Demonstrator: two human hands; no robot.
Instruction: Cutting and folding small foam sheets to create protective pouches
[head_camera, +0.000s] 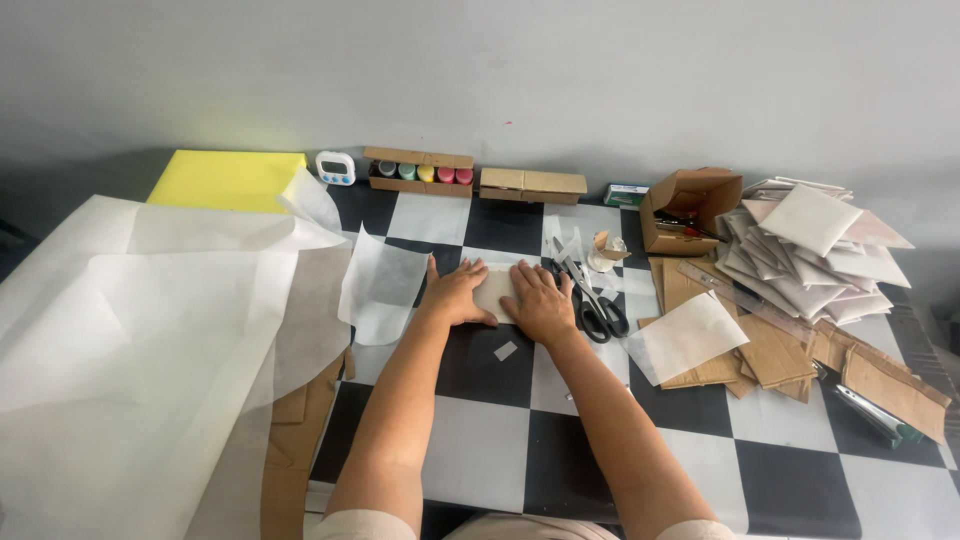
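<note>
Pressing flat, both hands (455, 292) (540, 300) spread, no grip, on a white paper packet (494, 288); scissors (590, 300) beside.

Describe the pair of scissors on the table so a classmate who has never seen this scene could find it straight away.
Start at the black-and-white chequered table and find the person's right hand, pressed flat near the middle. The scissors lie just to the right of that hand, handles toward the person and blades pointing toward the wall. Their black loop handles set them apart from the white paper and brown cardboard pieces nearby.
</note>
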